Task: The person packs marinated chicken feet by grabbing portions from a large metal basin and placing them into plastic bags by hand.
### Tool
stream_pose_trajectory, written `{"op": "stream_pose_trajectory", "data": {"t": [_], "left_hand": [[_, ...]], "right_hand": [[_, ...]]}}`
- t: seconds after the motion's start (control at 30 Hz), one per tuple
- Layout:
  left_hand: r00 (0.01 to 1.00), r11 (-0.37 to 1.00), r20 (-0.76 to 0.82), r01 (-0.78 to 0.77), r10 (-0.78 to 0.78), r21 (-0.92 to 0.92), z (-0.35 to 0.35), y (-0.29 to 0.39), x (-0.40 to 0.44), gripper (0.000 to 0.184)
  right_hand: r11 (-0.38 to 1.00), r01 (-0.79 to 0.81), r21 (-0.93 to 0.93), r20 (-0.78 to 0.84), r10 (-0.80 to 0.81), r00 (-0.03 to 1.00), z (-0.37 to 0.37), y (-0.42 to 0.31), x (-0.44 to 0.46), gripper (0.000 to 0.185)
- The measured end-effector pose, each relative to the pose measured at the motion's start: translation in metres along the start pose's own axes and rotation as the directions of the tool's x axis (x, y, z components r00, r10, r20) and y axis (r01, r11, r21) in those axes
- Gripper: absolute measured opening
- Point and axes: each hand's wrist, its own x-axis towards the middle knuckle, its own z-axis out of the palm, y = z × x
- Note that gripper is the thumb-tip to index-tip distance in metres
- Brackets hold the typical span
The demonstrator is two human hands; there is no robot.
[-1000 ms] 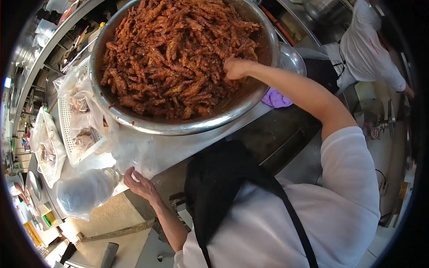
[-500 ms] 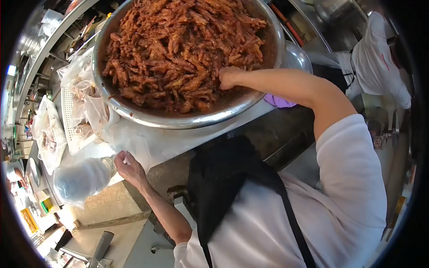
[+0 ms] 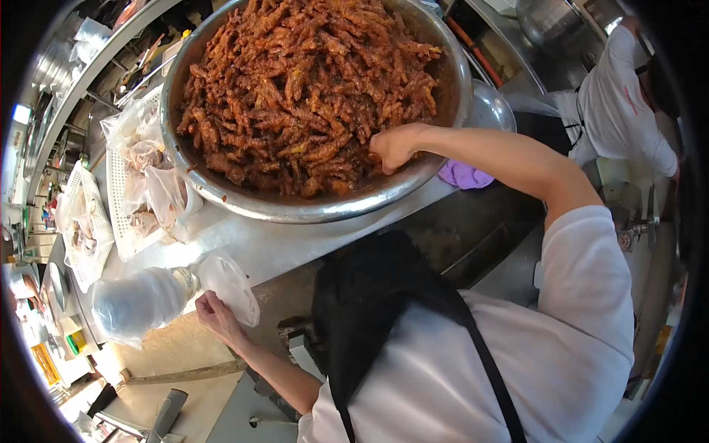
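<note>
A large steel bowl (image 3: 310,214) is heaped with glossy red-brown chicken feet (image 3: 295,96). My right hand (image 3: 399,146) reaches into the near right side of the heap, fingers curled around chicken feet, with the fingertips hidden. Below the bowl, at the table's edge, my left hand (image 3: 218,316) is closed in a pinch on a thin clear plastic bag (image 3: 230,284), which puffs out beside the fingers. A roll-like bundle of clear plastic bags (image 3: 140,299) lies just left of that hand.
White plastic baskets (image 3: 117,192) holding plastic-bagged items stand left of the bowl. A purple cloth (image 3: 465,175) lies under its right rim. A co-worker in white (image 3: 620,96) stands at the upper right. Metal shelving (image 3: 96,63) runs along the upper left.
My right hand has shifted slightly right and down, near the bowl's rim. My left hand has moved slightly down, and the plastic bag now hangs fuller beside it.
</note>
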Motion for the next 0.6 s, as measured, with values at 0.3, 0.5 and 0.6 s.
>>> {"op": "stream_pose_trajectory", "data": {"t": [0.3,0.5,0.6], "left_hand": [[0.989,0.972,-0.072,0.111,-0.128,-0.205,0.010,0.027,0.008,0.029],[0.994,0.944,-0.102,-0.056,0.024,-0.325,0.016,0.052,0.014,0.029],[0.995,0.920,-0.088,0.013,-0.051,-0.391,0.007,0.034,0.015,0.028]], "right_hand": [[0.920,0.350,-0.176,-0.667,-0.373,0.645,0.003,-0.041,0.059,0.025],[0.889,0.400,0.222,-0.376,-0.301,0.877,0.004,-0.044,0.050,0.043],[0.516,0.350,0.782,-0.248,-0.257,0.934,-0.010,-0.018,0.012,0.054]]}}
